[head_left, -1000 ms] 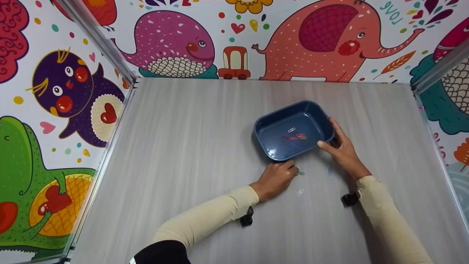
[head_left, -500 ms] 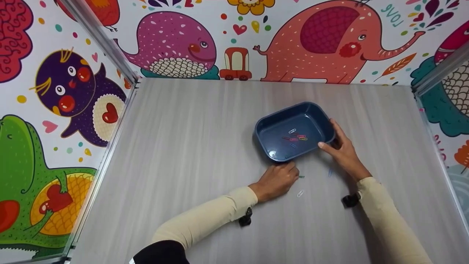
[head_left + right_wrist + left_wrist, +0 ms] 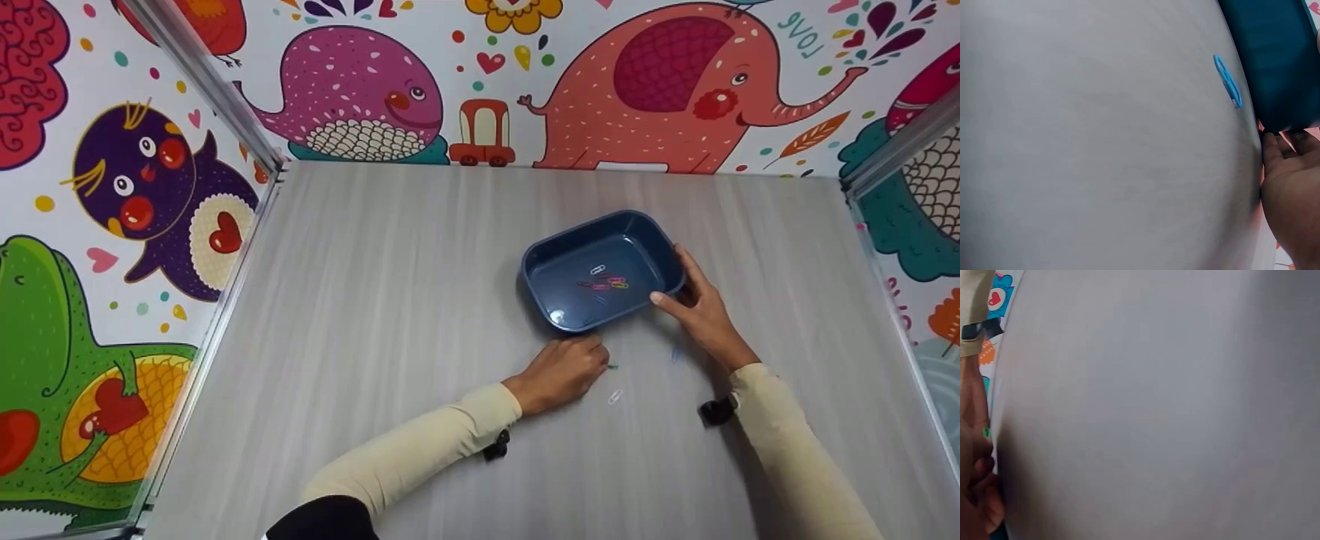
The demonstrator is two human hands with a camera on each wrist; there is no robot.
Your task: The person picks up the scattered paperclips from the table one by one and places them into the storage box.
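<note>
A dark blue rectangular tray sits on the table, with several coloured paper clips lying on its floor. At its right end my right hand grips the wall, thumb at the near rim and fingers around the outside. Just below the tray's near corner, my left hand has its fingers curled, with a green paper clip sticking out from the fingertips. That clip is small in the left wrist view, where the fingers are partly cut off by the frame edge.
A white paper clip lies on the table right of my left hand. Between the tray and my right wrist lies a blue paper clip. Printed cartoon panels wall the table at the back and both sides.
The green paper clip has shifted slightly towards me along with my left hand and turned a little. My right hand and the tray hold nearly the same place.
</note>
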